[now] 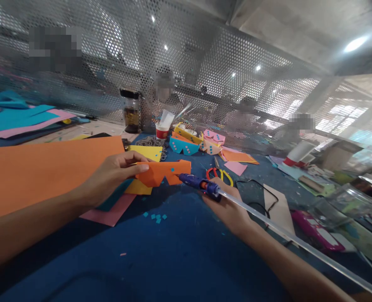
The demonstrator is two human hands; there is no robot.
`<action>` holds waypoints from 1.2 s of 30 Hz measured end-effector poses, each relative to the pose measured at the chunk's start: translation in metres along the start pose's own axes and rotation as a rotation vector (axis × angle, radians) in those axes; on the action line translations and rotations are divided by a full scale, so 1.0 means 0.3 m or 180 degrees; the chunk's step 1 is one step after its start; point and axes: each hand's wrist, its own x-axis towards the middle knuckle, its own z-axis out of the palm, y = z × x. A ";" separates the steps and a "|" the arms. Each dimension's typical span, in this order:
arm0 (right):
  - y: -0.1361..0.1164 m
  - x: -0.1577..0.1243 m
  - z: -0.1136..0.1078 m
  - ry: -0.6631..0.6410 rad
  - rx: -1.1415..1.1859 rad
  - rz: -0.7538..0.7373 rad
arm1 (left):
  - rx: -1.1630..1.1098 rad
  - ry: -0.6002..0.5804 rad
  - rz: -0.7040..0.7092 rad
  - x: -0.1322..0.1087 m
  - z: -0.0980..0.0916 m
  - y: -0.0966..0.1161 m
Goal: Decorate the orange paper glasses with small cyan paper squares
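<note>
Pinched between the thumb and fingers of my left hand (118, 174) is an orange paper cutout (154, 173) with notches along its lower edge, shaped like a pair of glasses. One small blue square is stuck on its front. My right hand (225, 209) is wrapped round a blue hot glue gun (198, 183), its nozzle close to the cutout's face; whether they touch I cannot tell. A long clear glue stick (277, 228) runs out of the gun's back. Below the cutout, several small blue paper squares (156, 217) lie loose on the dark blue table (161, 264).
Large orange paper (47, 172) spreads at the left. Finished-looking paper glasses (183, 145) stand at the back by a paper cup (162, 131) and a jar (131, 112). Scissors (219, 174) and a black cord (269, 205) lie right of centre. A perforated metal screen (186, 50) rises behind.
</note>
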 end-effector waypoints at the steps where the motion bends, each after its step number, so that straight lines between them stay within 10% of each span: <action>1: -0.001 0.000 -0.001 -0.0011 -0.0015 0.0006 | -0.0025 -0.0007 -0.0003 0.000 0.000 -0.001; 36: 0.014 0.002 0.036 0.0301 0.0675 0.0127 | -0.0129 -0.0020 -0.0093 -0.009 0.001 0.013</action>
